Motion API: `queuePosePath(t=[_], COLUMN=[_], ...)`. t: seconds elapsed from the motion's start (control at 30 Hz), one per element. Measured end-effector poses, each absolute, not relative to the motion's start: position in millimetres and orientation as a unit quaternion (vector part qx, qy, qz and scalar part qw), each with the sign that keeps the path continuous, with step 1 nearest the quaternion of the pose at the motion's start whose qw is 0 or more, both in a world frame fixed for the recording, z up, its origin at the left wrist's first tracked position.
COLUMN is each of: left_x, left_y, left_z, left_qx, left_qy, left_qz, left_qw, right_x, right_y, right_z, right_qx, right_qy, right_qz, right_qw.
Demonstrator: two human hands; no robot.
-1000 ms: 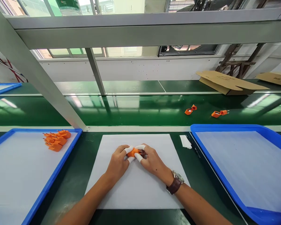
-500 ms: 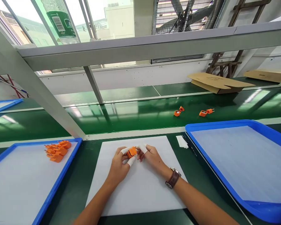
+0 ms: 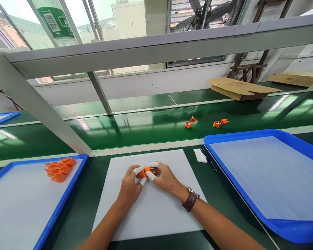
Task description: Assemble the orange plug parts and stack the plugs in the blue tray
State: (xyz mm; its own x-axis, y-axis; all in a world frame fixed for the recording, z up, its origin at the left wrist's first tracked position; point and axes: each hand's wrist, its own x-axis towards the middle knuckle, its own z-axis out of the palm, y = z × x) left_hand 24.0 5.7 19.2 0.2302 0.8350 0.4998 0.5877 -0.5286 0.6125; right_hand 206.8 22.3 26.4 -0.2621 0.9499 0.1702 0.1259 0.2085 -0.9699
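Note:
Both hands meet over a white sheet [image 3: 156, 211], with white covers on several fingertips. Between them is a small orange plug [image 3: 143, 172], partly hidden by fingers. My left hand [image 3: 130, 185] is closed around its left side, thumb below and index finger above. My right hand [image 3: 167, 178] pinches its right end between thumb and index finger. To the left, a heap of orange plugs [image 3: 59, 169] lies in the far corner of a blue-rimmed tray [image 3: 64, 205].
Another blue tray [image 3: 240, 189], lined with white, stands on the right, beside a white scrap [image 3: 200, 155]. Beyond, the green belt [image 3: 146, 126] carries orange pieces [image 3: 188, 124] and a two-pin orange plug [image 3: 221, 123]. A frame post [image 3: 47, 107] slants down at left; cardboard [image 3: 242, 88] lies behind.
My right hand's thumb and index finger have closed onto the orange plug, which now looks turned and more covered. The view has shifted slightly.

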Motion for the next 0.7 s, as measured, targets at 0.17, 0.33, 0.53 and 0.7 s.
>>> queuePosePath(t=[0.17,0.33,0.53,0.7], left_x=[21.6,22.7,22.8,20.9], left_y=[5.2,4.4,7.9,12.0], left_z=[13.8,11.8,10.1,12.6], left_qx=[0.795,0.805,0.817,0.791], left_qy=[0.436,0.425,0.410,0.448], left_qz=[0.410,0.406,0.400,0.391], left_qw=[0.095,0.076,0.065,0.142], right_x=[209.9,209.8,209.4,210.8], right_y=[17.4,16.3,27.1,30.6], right_z=[31.9,31.9,25.4,25.4], right_qx=[-0.418,-0.407,-0.403,-0.412], right_qy=[-0.686,-0.700,-0.639,-0.611], right_qz=[0.414,0.404,0.516,0.529], right_qw=[0.428,0.427,0.404,0.421])
